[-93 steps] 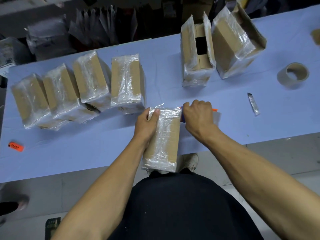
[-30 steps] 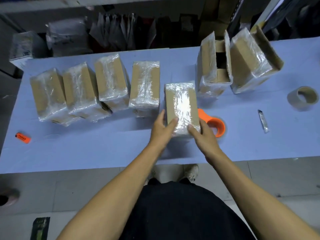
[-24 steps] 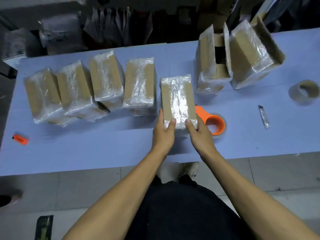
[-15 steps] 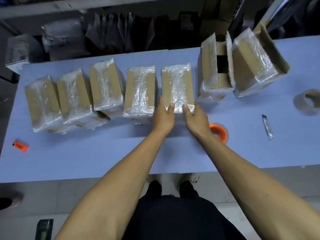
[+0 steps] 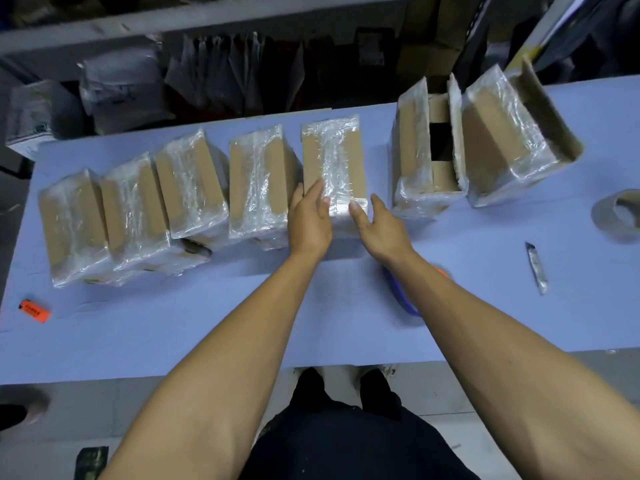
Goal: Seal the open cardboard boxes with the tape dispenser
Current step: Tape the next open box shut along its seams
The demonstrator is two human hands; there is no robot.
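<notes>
Both hands, left hand (image 5: pixel 309 221) and right hand (image 5: pixel 381 226), touched the near end of the fifth taped box (image 5: pixel 334 161) by the surface's (image 5: pixel 173 323) far edge; fingers straight.

A pale blue table (image 5: pixel 145 341) stands on grey floor tiles (image 5: pixel 433 393) before dim, cluttered shelving (image 5: pixel 207 15).

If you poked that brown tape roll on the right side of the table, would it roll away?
Probably not. The brown cardboard tape roll seems to lie on its flat side on the pale blue table, so a poke would likely slide it. It looks nearly used up, so it is probably light. Tipped onto its rim, it could roll.
</notes>
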